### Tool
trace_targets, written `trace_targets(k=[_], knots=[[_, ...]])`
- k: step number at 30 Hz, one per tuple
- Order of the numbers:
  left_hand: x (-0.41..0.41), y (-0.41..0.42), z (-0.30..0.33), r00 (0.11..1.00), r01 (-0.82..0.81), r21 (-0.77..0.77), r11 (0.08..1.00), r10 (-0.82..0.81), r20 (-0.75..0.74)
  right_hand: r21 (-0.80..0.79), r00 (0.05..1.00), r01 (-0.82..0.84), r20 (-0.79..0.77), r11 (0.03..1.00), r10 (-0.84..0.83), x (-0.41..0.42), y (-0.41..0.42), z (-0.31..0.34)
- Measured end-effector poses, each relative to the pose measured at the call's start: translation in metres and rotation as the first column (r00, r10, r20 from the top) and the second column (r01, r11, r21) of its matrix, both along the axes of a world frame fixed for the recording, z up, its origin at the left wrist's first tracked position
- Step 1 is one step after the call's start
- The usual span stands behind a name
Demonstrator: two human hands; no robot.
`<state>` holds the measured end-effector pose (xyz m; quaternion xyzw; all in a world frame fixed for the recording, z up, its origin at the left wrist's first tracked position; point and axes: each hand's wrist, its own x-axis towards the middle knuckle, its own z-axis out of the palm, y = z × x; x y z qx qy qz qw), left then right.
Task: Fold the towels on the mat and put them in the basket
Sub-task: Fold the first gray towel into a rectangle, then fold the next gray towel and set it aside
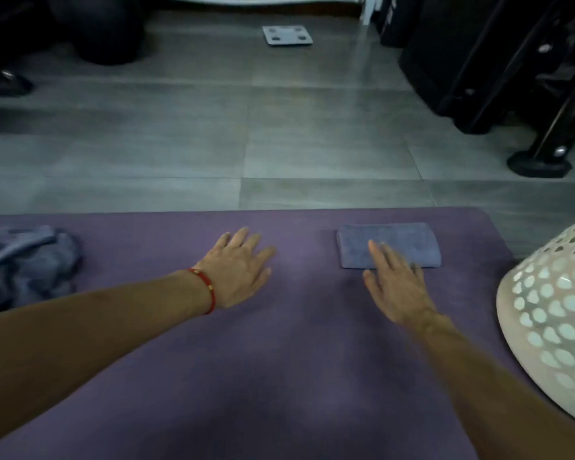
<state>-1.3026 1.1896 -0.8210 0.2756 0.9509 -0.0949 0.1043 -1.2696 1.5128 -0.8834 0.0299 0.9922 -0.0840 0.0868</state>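
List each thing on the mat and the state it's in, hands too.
Folded towel: folded, lying flat on the mat.
Towel pile: crumpled, unfolded.
Basket: beside the folded towel, inside hidden.
Left hand: open, empty.
Right hand: open, fingers over the folded towel.

Dim, bluish light; soft focus, right hand point(399, 287) motion-blurred.

Two hands: left hand point(238, 268) and right hand point(397, 287). Two towels: one folded towel point(390, 239), one crumpled towel point(24, 263). One purple mat point(279, 376). One perforated white basket point(551, 313). One red bracelet point(206, 287). One bathroom scale point(287, 35).
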Motion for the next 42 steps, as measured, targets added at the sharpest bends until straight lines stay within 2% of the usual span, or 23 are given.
trace_targets(k=[3, 7, 9, 12, 15, 17, 19, 23, 26, 29, 30, 34, 38, 40, 42], knots=[[0.060, -0.081, 0.049, 0.996, -0.052, -0.093, 0.994, 0.058, 0.064, -0.012, 0.970, -0.215, 0.111, 0.977, 0.215, 0.031, -0.068, 0.036], [0.138, -0.171, 0.099, 0.950, -0.238, -0.176, 0.955, 0.266, 0.163, -0.067, 0.815, -0.532, 0.230, 0.844, 0.532, 0.048, -0.176, 0.106], [0.172, -0.213, 0.123, 0.893, -0.347, -0.202, 0.916, 0.389, 0.228, -0.026, 0.704, -0.678, 0.265, 0.734, 0.659, 0.060, -0.234, 0.147], [0.211, -0.277, 0.150, 0.809, -0.481, -0.197, 0.854, 0.519, 0.276, 0.064, 0.502, -0.859, 0.295, 0.508, 0.813, 0.084, -0.310, 0.188], [0.242, -0.334, 0.161, 0.669, -0.668, -0.130, 0.733, 0.667, 0.328, 0.085, 0.403, -0.914, 0.299, 0.396, 0.865, 0.099, -0.384, 0.199], [0.254, -0.369, 0.151, 0.607, -0.763, -0.038, 0.645, 0.735, 0.303, 0.093, 0.362, -0.932, 0.299, 0.351, 0.883, 0.101, -0.435, 0.190], [0.259, -0.400, 0.129, 0.556, -0.824, 0.052, 0.564, 0.788, 0.264, 0.087, 0.318, -0.948, 0.317, 0.307, 0.893, 0.099, -0.481, 0.178], [0.259, -0.448, 0.068, 0.394, -0.916, 0.200, 0.349, 0.876, 0.278, 0.054, 0.231, -0.972, 0.358, 0.227, 0.905, 0.085, -0.558, 0.140], [0.243, -0.476, 0.028, 0.287, -0.941, 0.277, 0.196, 0.895, 0.342, 0.005, 0.221, -0.972, 0.341, 0.234, 0.914, 0.068, -0.606, 0.107], [0.213, -0.508, -0.006, 0.158, -0.916, 0.400, -0.030, 0.890, 0.428, -0.085, 0.313, -0.932, 0.298, 0.351, 0.902, 0.055, -0.633, 0.073], [0.201, -0.518, -0.018, 0.140, -0.897, 0.437, -0.071, 0.892, 0.431, -0.119, 0.347, -0.911, 0.293, 0.395, 0.891, 0.052, -0.636, 0.062], [0.158, -0.537, -0.044, 0.113, -0.852, 0.512, -0.104, 0.920, 0.375, -0.228, 0.395, -0.850, 0.320, 0.474, 0.861, 0.047, -0.625, 0.025], [0.138, -0.533, -0.036, 0.052, -0.859, 0.509, -0.061, 0.977, 0.206, -0.267, 0.420, -0.817, 0.333, 0.512, 0.844, 0.042, -0.600, 0.012], [0.143, -0.518, -0.022, 0.080, -0.839, 0.543, -0.031, 0.980, 0.180, -0.280, 0.450, -0.797, 0.315, 0.535, 0.836, 0.039, -0.589, 0.020], [0.152, -0.495, -0.001, 0.171, -0.782, 0.621, 0.044, 0.974, 0.146, -0.322, 0.511, -0.752, 0.264, 0.574, 0.818, 0.037, -0.585, 0.037]])
